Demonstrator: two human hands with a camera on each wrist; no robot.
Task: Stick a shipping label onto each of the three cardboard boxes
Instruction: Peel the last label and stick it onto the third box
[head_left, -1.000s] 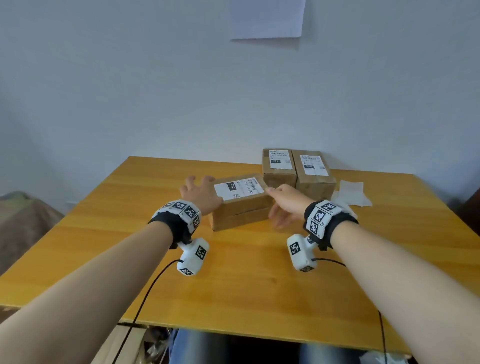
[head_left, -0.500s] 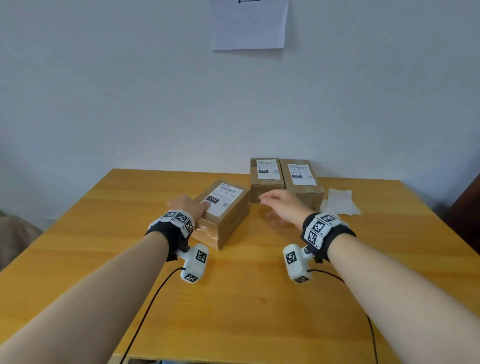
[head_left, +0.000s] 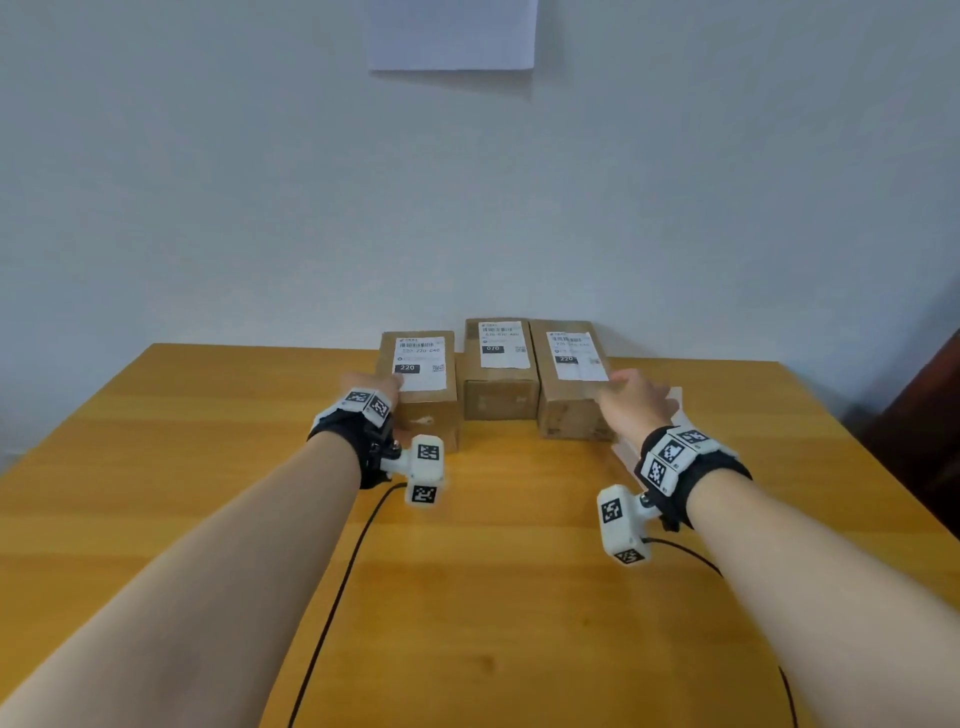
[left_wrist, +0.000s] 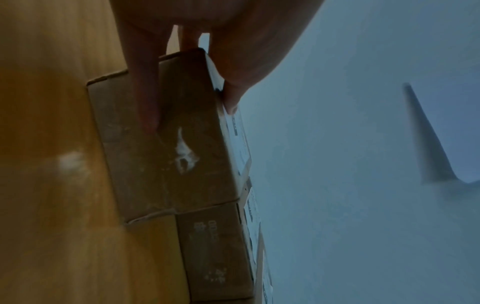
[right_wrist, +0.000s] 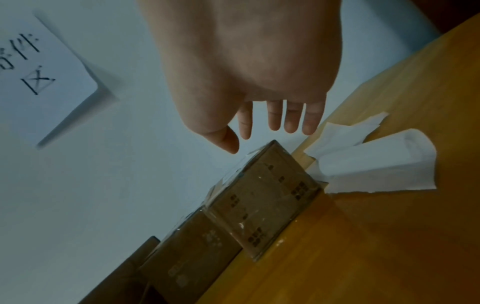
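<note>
Three cardboard boxes stand in a row against the wall, each with a white label on top. The left box (head_left: 418, 387) sits just left of the middle box (head_left: 500, 370); the right box (head_left: 571, 384) touches the middle box's other side.

The left hand (head_left: 371, 387) grips the left box, thumb (left_wrist: 231, 98) on the label edge, fingers (left_wrist: 144, 92) down the near face. The right hand (head_left: 631, 402) hovers flat, fingers straight, over the right box's near corner, holding nothing.

Judged step: squaring the left box into line. It should be slid flush against the middle box, thumb kept off the label's edge.

Half a second ago the left box lay angled, well forward of the middle box; it now stands beside it. The right hand was in front of the middle box.
</note>
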